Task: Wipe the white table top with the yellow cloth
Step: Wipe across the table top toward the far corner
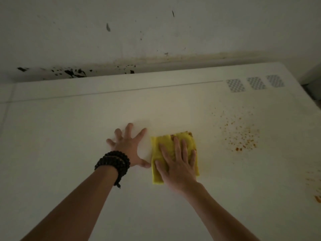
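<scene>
A folded yellow cloth (158, 153) lies flat on the white table top (69, 129), near the middle. My right hand (177, 164) presses down on it with flat, spread fingers. The cloth's far edge carries orange-brown dirt. My left hand (127, 146) rests just left of the cloth, fingers splayed on the bare table, holding nothing; a dark bead bracelet wraps its wrist. Orange-brown specks (241, 134) are scattered on the table to the right of the cloth.
More orange stains (315, 188) mark the table near its right edge. Three grey patterned stickers (255, 83) sit at the far right corner. A stained white wall (121, 40) with black flaking marks runs behind the table's far edge.
</scene>
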